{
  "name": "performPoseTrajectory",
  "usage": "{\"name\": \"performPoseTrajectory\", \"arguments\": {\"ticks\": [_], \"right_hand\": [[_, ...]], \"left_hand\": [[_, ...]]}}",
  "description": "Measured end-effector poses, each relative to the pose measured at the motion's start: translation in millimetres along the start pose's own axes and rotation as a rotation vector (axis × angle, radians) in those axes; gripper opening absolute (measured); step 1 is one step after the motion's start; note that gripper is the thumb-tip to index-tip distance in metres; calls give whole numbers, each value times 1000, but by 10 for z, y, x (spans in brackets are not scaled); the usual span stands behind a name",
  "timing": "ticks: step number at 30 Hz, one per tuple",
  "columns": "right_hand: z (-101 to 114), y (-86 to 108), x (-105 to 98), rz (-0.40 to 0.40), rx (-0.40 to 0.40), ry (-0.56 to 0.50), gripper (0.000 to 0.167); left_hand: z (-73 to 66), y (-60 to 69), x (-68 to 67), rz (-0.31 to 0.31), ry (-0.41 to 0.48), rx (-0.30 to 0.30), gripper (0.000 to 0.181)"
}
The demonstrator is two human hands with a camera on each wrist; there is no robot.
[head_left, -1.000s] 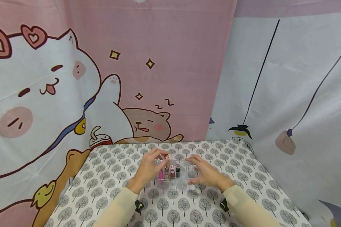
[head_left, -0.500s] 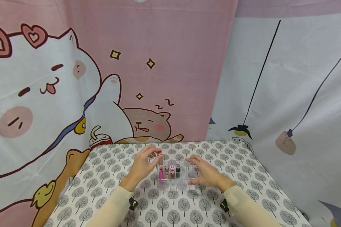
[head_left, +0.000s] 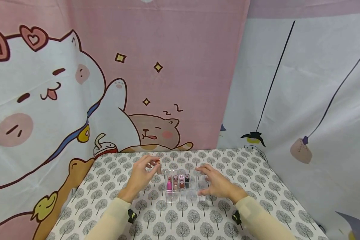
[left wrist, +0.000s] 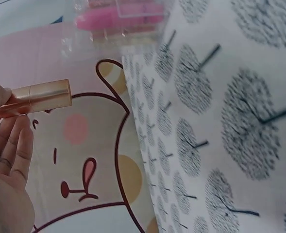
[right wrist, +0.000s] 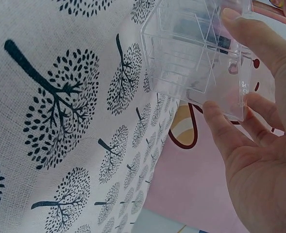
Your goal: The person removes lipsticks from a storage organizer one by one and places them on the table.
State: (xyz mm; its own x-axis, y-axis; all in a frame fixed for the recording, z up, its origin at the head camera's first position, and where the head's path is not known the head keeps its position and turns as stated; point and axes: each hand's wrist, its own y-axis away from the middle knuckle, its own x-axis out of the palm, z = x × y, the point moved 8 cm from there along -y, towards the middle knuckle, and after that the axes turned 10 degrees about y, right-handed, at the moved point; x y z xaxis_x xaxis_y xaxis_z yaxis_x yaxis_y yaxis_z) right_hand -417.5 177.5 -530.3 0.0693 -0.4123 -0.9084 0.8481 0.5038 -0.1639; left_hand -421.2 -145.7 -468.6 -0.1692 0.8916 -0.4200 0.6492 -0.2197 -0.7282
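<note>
While pale sleeves (head_left: 106,220) stretch up from the bottom edge of the frame, each with a small black device (head_left: 132,216) by the wrist, both hands are at work around the lower middle. The left hand (head_left: 139,176), a little left of centre, pinches a copper lipstick tube (head_left: 159,167) by one end between thumb and fingers, so that it hangs nearly upright, just beside the clear organizer (head_left: 172,197) and apart from it. Over to the right, the right hand (head_left: 215,183) curves round the organizer's right end, thumb on the near side and fingers on the far one. I can see a bright pink tube (head_left: 169,186) standing in the left part of the organizer, a reddish-brown tube (head_left: 182,184) nearer its middle and a dark tube (head_left: 187,179) just right of that. Beneath it all, a white cloth printed with grey trees (head_left: 183,230) covers the desk. Behind, a pink backdrop (head_left: 195,66) fills the upper middle, with a big white cat (head_left: 63,100) drawn at left and a sleeping brown cat (head_left: 159,125) lower down, above the desk's far edge.
</note>
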Motion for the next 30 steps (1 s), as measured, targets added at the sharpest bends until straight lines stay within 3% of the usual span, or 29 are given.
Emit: {"name": "performPoseTrajectory", "arguments": {"ticks": [6, 13, 30], "right_hand": [[-13, 6, 2, 2, 6, -20, 108], [-9, 0, -2, 3, -2, -24, 108], [11, 6, 3, 9, -2, -9, 107]], "left_hand": [[157, 79, -36, 31, -13, -68, 27], [293, 163, -32, 57, -47, -104, 28], [574, 283, 68, 194, -46, -289, 29]]}}
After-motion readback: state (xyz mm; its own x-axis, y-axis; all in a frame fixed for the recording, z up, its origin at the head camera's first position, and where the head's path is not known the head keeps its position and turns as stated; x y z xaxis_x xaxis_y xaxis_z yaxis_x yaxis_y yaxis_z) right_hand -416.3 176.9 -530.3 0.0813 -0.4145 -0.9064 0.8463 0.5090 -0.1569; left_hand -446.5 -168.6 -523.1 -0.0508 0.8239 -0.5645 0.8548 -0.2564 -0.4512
